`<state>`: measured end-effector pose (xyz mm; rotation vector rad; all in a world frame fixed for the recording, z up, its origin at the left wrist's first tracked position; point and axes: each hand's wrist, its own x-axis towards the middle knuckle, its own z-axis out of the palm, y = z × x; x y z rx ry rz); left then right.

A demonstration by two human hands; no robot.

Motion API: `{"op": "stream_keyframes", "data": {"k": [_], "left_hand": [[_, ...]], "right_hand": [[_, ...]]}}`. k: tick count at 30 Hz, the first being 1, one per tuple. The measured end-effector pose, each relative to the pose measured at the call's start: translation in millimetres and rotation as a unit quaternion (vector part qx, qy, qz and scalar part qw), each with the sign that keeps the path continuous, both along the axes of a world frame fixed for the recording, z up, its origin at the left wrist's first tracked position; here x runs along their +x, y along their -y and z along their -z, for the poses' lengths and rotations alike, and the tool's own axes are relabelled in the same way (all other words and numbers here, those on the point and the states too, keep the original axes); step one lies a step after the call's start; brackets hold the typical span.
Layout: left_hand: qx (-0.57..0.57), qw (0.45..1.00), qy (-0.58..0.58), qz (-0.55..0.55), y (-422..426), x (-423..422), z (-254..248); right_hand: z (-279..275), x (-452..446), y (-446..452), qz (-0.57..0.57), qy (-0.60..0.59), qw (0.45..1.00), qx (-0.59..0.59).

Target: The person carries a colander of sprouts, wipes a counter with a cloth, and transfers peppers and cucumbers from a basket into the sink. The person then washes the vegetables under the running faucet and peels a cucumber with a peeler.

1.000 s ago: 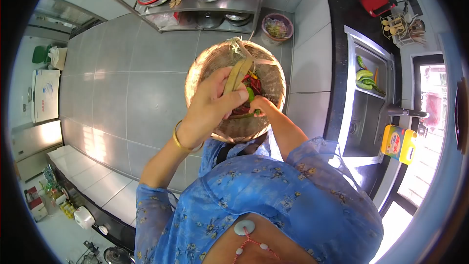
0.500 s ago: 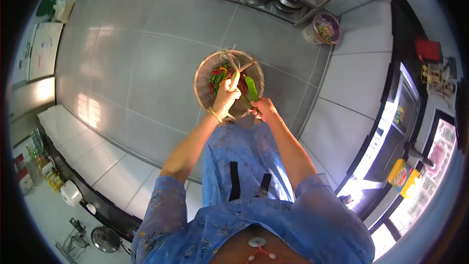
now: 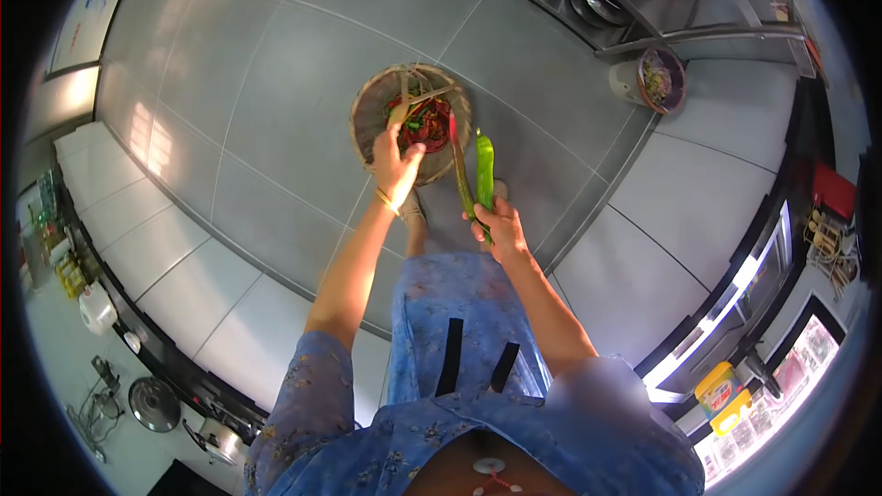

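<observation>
A round woven basket (image 3: pixel 358 129) hangs in front of me, above the floor, with red and green chili peppers (image 3: pixel 428 129) inside. Its handle (image 3: pixel 404 96) is made of tan strips that rise and cross over the opening. My left hand (image 3: pixel 397 170) is closed around the near side of that handle, with the thumb toward the peppers. To the right of the basket, my right hand (image 3: pixel 499 223) grips long chili peppers by their lower ends. One is bright green (image 3: pixel 485 165); the other, dark green turning red at its tip (image 3: pixel 461 161), leans toward the basket.
Grey floor tiles (image 3: pixel 276 83) surround my feet. A bucket with scraps (image 3: pixel 663 81) stands by the right-hand cabinets (image 3: pixel 675 239). A metal rack with pots (image 3: pixel 597 9) is at the upper right. Along the left runs a counter with a pan lid (image 3: pixel 154 404).
The basket has shifted slightly left and up in view. My right hand has moved away from it, so the peppers it holds now show clearly. My left hand keeps hold of the handle.
</observation>
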<state>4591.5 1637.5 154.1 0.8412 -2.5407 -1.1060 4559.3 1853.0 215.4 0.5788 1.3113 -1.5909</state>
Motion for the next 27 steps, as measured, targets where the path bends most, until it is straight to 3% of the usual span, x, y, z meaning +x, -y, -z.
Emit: {"op": "stream_keyframes", "data": {"k": [1,2,3,5,7,8,9,10,11,13,15,17,19,21,23,25,26,27], "left_hand": [[0.276,0.960,0.021,-0.042,-13,-2,-24],[0.496,0.866,0.033,-0.057,-25,-5,-46],[0.594,0.798,0.069,-0.070,-32,-8,-56],[0.813,0.579,-0.033,-0.059,-41,-3,-56],[0.826,0.555,-0.075,-0.065,-40,4,-52],[0.838,0.530,-0.114,-0.067,-38,6,-50],[0.815,0.556,-0.145,-0.075,-35,7,-48],[0.797,0.575,-0.163,-0.088,-29,6,-52],[0.778,0.594,-0.180,-0.100,-25,6,-57],[0.755,0.614,-0.203,-0.111,-23,6,-64],[0.726,0.630,-0.235,-0.146,-23,4,-73],[0.717,0.639,-0.242,-0.142,-26,6,-72],[0.693,0.661,-0.264,-0.117,-29,9,-74],[0.681,0.672,-0.263,-0.126,-30,12,-80],[0.740,0.594,-0.277,-0.152,-30,17,-82],[0.761,0.564,-0.278,-0.160,-26,23,-79],[0.794,0.523,-0.264,-0.163,-24,26,-76],[0.824,0.481,-0.248,-0.166,-22,29,-74]], "right_hand": [[-6,1,5,-0.007,0.004,1.000,0.000],[-14,1,10,-0.030,-0.021,0.999,-0.009],[-20,-1,14,-0.054,-0.049,0.997,-0.019],[-35,-10,17,-0.106,-0.049,0.992,-0.054],[-42,-15,21,-0.157,-0.049,0.982,-0.089],[-43,-16,24,-0.155,-0.019,0.987,-0.050],[-43,-17,27,-0.152,0.011,0.988,-0.011],[-38,-14,30,-0.176,-0.118,0.975,0.062],[-35,-12,27,-0.181,-0.118,0.974,0.062],[-33,-15,18,-0.189,-0.427,0.863,0.192],[-35,-20,16,-0.180,-0.428,0.865,0.190],[-49,-23,24,-0.223,-0.108,0.968,0.038],[-58,-22,34,-0.252,-0.045,0.966,0.038],[-58,-19,33,-0.314,0.004,0.948,-0.046],[-70,-14,36,-0.261,0.034,0.964,-0.032],[-81,-4,36,-0.286,-0.141,0.947,-0.031],[-87,7,39,-0.307,-0.220,0.926,-0.016],[-93,14,43,-0.309,-0.221,0.925,-0.017]]}}
